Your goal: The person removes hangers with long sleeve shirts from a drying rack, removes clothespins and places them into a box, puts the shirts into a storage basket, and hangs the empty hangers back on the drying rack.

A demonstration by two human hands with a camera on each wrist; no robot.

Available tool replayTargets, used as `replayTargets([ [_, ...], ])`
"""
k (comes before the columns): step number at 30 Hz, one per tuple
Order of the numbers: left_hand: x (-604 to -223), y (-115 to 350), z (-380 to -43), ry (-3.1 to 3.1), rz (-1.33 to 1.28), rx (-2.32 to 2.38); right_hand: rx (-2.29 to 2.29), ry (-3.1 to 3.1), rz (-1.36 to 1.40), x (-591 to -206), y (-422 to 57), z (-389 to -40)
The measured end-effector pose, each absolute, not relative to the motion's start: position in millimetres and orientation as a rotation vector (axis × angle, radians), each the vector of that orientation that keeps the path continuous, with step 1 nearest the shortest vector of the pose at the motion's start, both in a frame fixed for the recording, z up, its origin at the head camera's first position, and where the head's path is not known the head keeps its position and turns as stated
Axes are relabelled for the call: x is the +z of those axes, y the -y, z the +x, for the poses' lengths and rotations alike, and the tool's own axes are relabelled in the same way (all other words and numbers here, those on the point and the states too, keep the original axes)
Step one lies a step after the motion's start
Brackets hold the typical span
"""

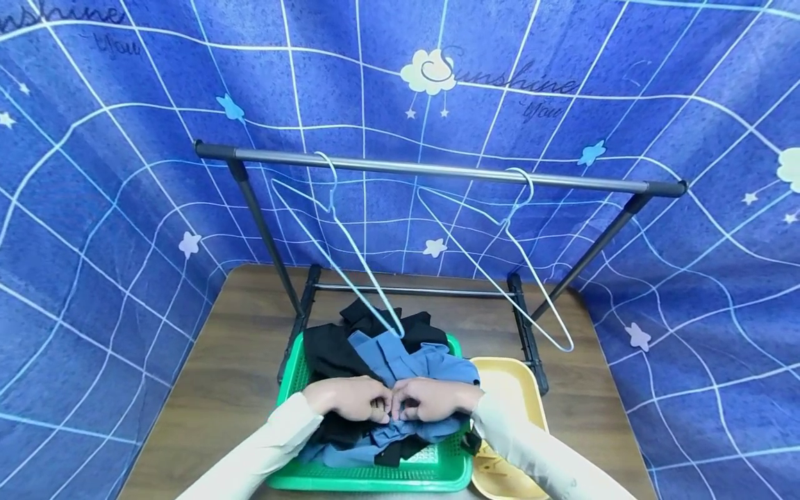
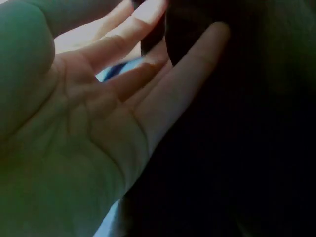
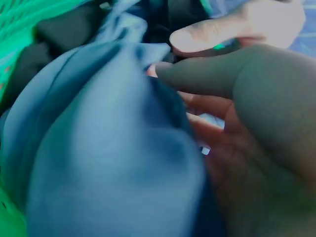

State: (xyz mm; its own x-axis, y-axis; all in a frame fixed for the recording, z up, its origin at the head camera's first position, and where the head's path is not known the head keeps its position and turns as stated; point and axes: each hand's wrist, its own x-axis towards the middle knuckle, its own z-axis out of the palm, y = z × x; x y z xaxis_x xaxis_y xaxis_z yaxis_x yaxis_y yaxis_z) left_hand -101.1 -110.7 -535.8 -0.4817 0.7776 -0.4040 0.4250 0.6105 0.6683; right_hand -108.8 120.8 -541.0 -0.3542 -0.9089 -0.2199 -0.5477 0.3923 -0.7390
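A blue garment (image 1: 412, 362) lies bunched on dark clothes (image 1: 331, 351) in a green basket (image 1: 369, 480). Over the pile my left hand (image 1: 351, 399) and right hand (image 1: 434, 398) meet, thumbs and fingers bent toward each other. Between thumb and fingers the right hand pinches a fold of the blue cloth (image 3: 108, 148), as the right wrist view shows. The left hand pinches at the same spot, its thumb (image 3: 197, 38) close to the right one. Dark cloth fills much of the left wrist view, beside the left palm (image 2: 84, 123). The fingertips' exact hold is partly hidden.
Behind the basket stands a clothes rack with a metal rail (image 1: 400, 167) and dark posts. Two pale wire hangers (image 1: 369, 267) (image 1: 475, 260) hang from it, the left one reaching down over the pile. A yellow tray (image 1: 540, 403) sits beside the basket, under my right forearm.
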Motion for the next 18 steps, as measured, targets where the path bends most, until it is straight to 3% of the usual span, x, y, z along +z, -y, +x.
replayTargets([
  [5,-513.8,127.7,-92.1,-2.184,1.05,0.732,-0.898,-2.078,-1.325,-515.0,-129.4,-111.0],
  [10,-488.7,138.1,-87.7,-2.264,0.996,0.828,-1.061,-2.255,-1.289,-491.4,-134.0,-120.7],
  [18,-483.3,162.0,-125.8,-2.58,0.86,1.082,-1.133,-2.481,-1.016,-485.4,-147.4,-167.7],
])
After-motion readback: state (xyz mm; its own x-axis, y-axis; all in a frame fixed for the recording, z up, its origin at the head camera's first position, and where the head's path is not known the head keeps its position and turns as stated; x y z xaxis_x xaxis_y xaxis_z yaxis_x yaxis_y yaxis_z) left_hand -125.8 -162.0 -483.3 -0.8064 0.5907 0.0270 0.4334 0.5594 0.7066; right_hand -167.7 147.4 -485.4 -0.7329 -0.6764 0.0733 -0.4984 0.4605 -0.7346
